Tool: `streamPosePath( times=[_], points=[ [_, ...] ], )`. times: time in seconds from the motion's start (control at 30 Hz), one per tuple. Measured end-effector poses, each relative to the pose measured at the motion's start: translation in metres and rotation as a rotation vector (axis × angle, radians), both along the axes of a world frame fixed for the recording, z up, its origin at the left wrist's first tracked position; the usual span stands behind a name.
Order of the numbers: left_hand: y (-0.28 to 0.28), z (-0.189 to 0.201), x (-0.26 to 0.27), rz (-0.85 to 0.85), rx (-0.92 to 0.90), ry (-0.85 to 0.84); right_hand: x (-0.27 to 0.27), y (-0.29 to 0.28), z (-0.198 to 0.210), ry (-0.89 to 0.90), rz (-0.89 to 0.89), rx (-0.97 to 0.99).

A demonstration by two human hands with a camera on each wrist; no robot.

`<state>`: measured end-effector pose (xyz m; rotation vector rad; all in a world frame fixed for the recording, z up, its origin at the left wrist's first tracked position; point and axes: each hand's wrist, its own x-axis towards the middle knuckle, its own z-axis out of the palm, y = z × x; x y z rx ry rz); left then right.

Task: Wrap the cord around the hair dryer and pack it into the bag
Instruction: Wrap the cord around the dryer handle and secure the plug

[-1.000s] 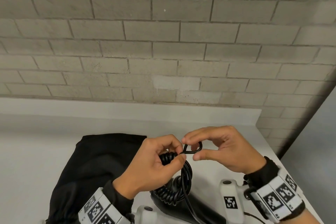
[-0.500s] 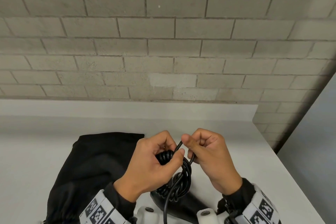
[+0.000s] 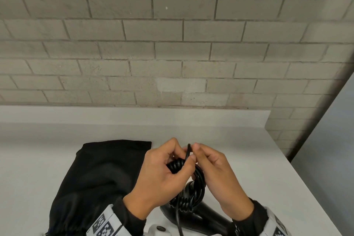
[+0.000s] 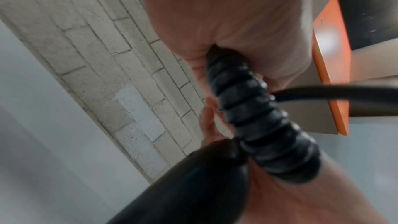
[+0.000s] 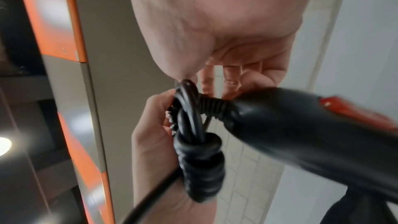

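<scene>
A black hair dryer [image 3: 206, 214] lies at the near edge of the white counter, its handle [image 5: 290, 135] pointing up between my hands. The black coiled cord [image 3: 188, 193] is bunched in loops beside the handle. My left hand [image 3: 164, 176] grips the coiled bundle [image 4: 264, 122], thumb over it. My right hand [image 3: 212, 168] pinches a straight strand of cord [image 3: 187, 152] that sticks up between both hands' fingertips. A loose length of cord [image 3: 178, 220] hangs down toward me. The black fabric bag [image 3: 99, 182] lies flat on the counter to the left of the hands.
The white counter [image 3: 268, 168] meets a grey brick wall [image 3: 172, 53] behind a low white backsplash. The counter's right edge runs diagonally beside a grey floor. Orange-fronted cabinets [image 5: 71, 40] show behind me in the wrist views.
My right hand has moved in against the left, and the small cord loop it held out has been drawn in to an upright strand. The left hand kept its grip on the coil.
</scene>
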<state>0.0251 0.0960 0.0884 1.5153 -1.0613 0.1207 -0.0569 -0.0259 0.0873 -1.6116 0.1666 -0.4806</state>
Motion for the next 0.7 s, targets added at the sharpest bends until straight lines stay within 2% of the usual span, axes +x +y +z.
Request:
streamPosePath(
  times=[0.07,0.2,0.27,0.33,0.43,0.57,0.6,0.67,0.7],
  points=[
    [0.001,0.002,0.002,0.022,0.017,0.040,-0.006,0.003,-0.005,0.002,-0.069,-0.067],
    [0.002,0.004,0.007,0.099,0.057,0.068,-0.026,0.017,-0.019,-0.091,-0.363,-0.187],
    [0.002,0.004,0.008,0.117,0.070,0.071,-0.039,0.030,-0.024,-0.110,-0.445,-0.313],
    [0.001,0.003,0.008,0.116,0.062,0.097,-0.051,0.044,-0.029,0.041,-0.400,-0.438],
    [-0.001,0.003,0.007,0.110,0.055,0.116,-0.060,0.057,-0.040,0.247,-0.266,-0.459],
    [-0.002,0.004,0.009,0.125,0.062,0.115,-0.067,0.060,-0.042,0.244,-0.153,-0.554],
    [-0.003,0.004,0.009,0.138,0.063,0.105,-0.073,0.056,-0.043,0.198,-0.155,-0.600],
    [-0.002,0.005,0.011,0.175,0.057,0.071,-0.087,0.044,-0.031,0.099,-0.276,-0.742],
    [-0.001,0.005,0.011,0.185,0.052,0.051,-0.095,0.040,-0.020,0.077,-0.317,-0.753]
  ],
)
